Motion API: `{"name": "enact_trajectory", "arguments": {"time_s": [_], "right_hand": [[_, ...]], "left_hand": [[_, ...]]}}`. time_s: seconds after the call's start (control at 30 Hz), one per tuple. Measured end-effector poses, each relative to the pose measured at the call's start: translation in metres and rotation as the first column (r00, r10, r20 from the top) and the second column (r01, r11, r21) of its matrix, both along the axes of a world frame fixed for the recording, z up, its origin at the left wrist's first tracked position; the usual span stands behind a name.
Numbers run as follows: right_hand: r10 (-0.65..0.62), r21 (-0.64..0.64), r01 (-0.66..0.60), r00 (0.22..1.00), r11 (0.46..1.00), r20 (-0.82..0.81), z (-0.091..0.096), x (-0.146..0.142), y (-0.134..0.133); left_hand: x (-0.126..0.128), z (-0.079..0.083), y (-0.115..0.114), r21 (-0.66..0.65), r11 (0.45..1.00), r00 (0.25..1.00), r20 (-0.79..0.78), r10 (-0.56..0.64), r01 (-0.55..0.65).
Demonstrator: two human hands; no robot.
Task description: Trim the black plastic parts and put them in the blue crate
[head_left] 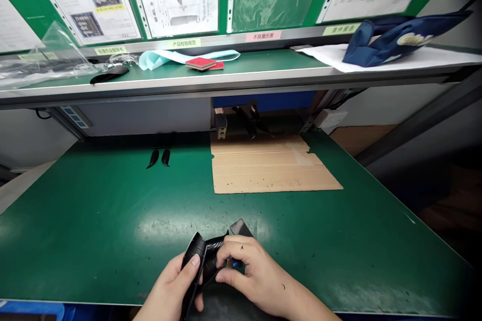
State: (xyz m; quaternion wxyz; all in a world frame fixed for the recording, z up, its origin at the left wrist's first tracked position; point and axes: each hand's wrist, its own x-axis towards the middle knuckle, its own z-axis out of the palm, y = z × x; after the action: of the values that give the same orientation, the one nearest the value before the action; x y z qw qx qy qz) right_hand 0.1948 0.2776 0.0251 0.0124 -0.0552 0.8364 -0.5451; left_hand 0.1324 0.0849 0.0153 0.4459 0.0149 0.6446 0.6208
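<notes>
My left hand [175,278] is wrapped round a long, curved black plastic part [195,248], thumb pressed on its inner face. Beside that part, a second black piece with shiny ridges [214,244] shows between my hands; whether the two are joined I cannot tell. My right hand [259,271] is closed in a pinch at this piece's right edge. A small blue bit [235,264] peeks out under its fingers, and what exactly they grip is hidden. Just beyond my right hand a flat dark grey block [241,227] sticks up.
Two small curved black pieces [165,157] lie at the back left of the green table [113,215]. A cardboard sheet [271,170] lies at the back, black parts [246,123] behind it. The overhead shelf [271,65] holds red pads [201,63] and a navy cloth item [391,40].
</notes>
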Motion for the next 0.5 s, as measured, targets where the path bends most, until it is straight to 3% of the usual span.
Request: {"name": "enact_trajectory", "arguments": {"time_s": [0.13,0.33,0.5], "right_hand": [[-0.059,0.066,0.058,0.998,0.996,0.014,-0.002,-0.002,0.003],[0.0,0.279,0.008,1.0,0.96,-0.028,-0.009,-0.002,0.006],[0.025,0.375,-0.007,0.999,0.927,-0.044,-0.013,-0.001,0.005]], "left_hand": [[-0.002,-0.001,-0.001,-0.03,1.0,1.0,-0.025,-0.008,0.007],[-0.004,0.004,0.001,-0.037,0.999,0.998,-0.068,0.0,-0.002],[-0.004,0.014,0.006,-0.045,0.999,0.997,-0.079,0.02,-0.024]]}}
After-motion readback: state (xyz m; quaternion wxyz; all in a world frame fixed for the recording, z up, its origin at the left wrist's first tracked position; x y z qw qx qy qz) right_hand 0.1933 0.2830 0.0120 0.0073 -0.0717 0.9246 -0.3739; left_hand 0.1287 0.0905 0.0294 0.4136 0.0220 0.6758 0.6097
